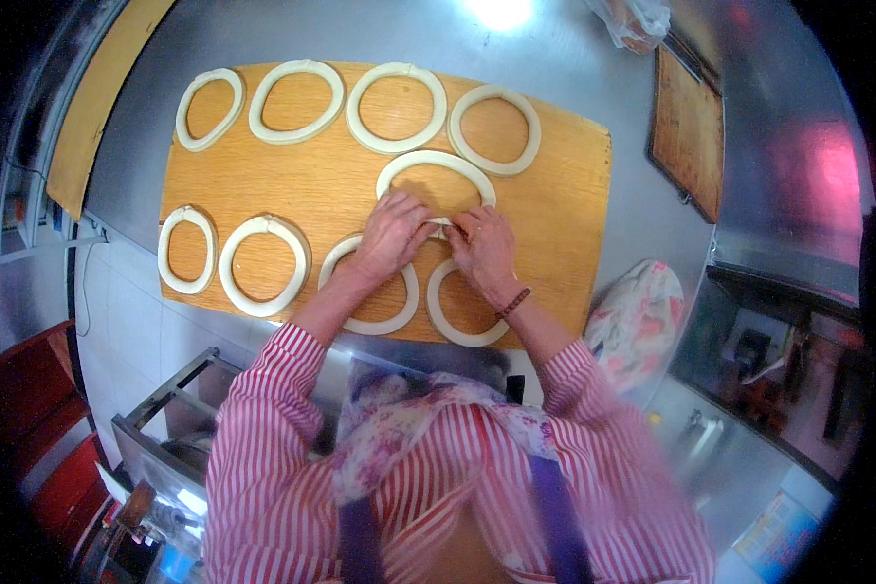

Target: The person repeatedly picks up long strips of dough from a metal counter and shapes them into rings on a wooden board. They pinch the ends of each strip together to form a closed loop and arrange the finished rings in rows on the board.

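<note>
Cream-coloured, the dough ring [436,159] lies toward the middle of a wooden board [565,204], its near side pinched between the fingertips of the left hand [396,234] and the right hand [484,248]. Those fingers cover much of the join, so I cannot tell how the ends meet. A beaded bracelet [513,303] circles the right wrist.

Two nearer rings [472,340] are partly hidden by the hands and forearms; two uncovered rings [303,268] lie to their left. Along the far edge sit four back-row rings [396,70], the rightmost just beside the pinched one.

Beneath it all is a grey metal bench [311,39]. Near its right edge is a floral cloth [642,311], and farther back stands a dark wooden panel [686,136]. Up there too is a clear plastic bag [638,19], cut off by the view, with something brownish inside that I can't make out. To the lower right, a dark compartment [759,350] holds jumbled, blurry things.
</note>
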